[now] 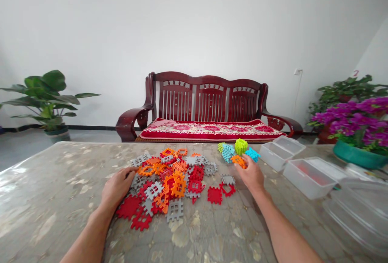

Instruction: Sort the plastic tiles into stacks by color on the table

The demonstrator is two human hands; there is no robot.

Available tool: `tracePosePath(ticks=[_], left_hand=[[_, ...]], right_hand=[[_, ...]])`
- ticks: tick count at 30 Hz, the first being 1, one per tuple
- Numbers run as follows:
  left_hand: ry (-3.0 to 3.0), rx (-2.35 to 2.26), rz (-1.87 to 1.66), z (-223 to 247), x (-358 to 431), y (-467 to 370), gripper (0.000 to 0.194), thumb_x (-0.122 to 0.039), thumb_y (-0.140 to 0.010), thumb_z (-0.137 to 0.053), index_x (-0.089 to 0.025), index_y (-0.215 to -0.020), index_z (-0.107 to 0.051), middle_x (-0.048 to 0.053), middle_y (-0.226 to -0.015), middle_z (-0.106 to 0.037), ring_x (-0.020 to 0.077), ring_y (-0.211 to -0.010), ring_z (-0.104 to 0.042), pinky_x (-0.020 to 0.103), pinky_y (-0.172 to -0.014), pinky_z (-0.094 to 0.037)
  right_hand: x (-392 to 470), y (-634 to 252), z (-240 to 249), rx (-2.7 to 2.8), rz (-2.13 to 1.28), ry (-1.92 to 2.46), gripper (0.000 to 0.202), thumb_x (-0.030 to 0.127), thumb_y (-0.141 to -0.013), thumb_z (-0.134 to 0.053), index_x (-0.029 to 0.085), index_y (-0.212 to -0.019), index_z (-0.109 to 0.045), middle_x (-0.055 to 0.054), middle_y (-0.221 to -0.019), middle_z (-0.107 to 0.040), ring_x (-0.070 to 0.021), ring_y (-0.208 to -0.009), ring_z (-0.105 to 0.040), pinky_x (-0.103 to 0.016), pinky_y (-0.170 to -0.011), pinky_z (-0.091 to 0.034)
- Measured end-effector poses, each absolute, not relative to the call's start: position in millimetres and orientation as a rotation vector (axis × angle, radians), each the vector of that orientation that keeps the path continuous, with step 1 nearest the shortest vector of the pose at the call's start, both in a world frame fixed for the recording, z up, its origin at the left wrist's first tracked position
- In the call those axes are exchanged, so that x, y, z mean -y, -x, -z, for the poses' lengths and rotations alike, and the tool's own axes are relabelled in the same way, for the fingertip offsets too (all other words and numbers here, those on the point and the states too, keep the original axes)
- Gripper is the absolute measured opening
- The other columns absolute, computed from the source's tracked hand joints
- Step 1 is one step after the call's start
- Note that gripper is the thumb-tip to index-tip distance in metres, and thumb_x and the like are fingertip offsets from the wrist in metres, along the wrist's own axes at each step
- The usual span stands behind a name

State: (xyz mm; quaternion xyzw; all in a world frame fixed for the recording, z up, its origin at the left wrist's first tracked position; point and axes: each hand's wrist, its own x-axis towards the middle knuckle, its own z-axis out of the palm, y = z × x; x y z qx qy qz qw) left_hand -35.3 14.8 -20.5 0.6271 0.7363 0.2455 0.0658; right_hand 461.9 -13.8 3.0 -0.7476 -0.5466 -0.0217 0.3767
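Note:
A pile of flat plastic interlocking building tiles in red, orange and grey lies on the table before me. My left hand rests at its left edge, fingertips reaching the outer tiles, with no tile visibly gripped. To the right, my right hand pinches an orange interlocking tile between thumb and fingers. Just behind it sit assembled pieces: a lime green one, a light blue one and a bright blue one. A red square tile lies apart from the pile, near a red frame tile.
Clear plastic boxes stand on the right, one with something red inside. Transparent lids lie nearer. Purple flowers in a teal pot stand at the far right. Beyond the patterned table is a wooden bench.

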Motion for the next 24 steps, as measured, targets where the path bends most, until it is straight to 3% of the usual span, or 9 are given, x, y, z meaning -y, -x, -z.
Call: tracePosePath(ticks=[10, 24], left_hand=[[-1.905, -2.21, -0.791, 26.2, -17.9, 39.4, 0.045, -0.045, -0.088, -0.04, -0.027, -0.11, -0.075, 0.004, -0.121, -0.074, 0.0254, -0.108, -0.068, 0.033, -0.093, -0.052], [-1.891, -2.206, -0.78, 26.7, -18.6, 40.7, 0.046, -0.045, -0.088, -0.039, -0.027, -0.111, -0.074, 0.005, -0.123, -0.073, 0.0263, -0.11, -0.068, 0.034, -0.095, -0.052]], right_hand=[[11.0, -481.4, -2.4, 1.283, 0.105, 2.234, 0.057, 0.048, -0.085, -0.057, 0.023, -0.136, -0.056, -0.01, -0.118, -0.07, -0.0283, -0.108, -0.064, -0.037, -0.087, -0.048], [7.1, -483.5, -0.1, 1.312, 0.156, 2.271, 0.054, 0.048, -0.086, -0.056, 0.018, -0.132, -0.058, -0.011, -0.119, -0.069, -0.0282, -0.106, -0.062, -0.035, -0.085, -0.046]])
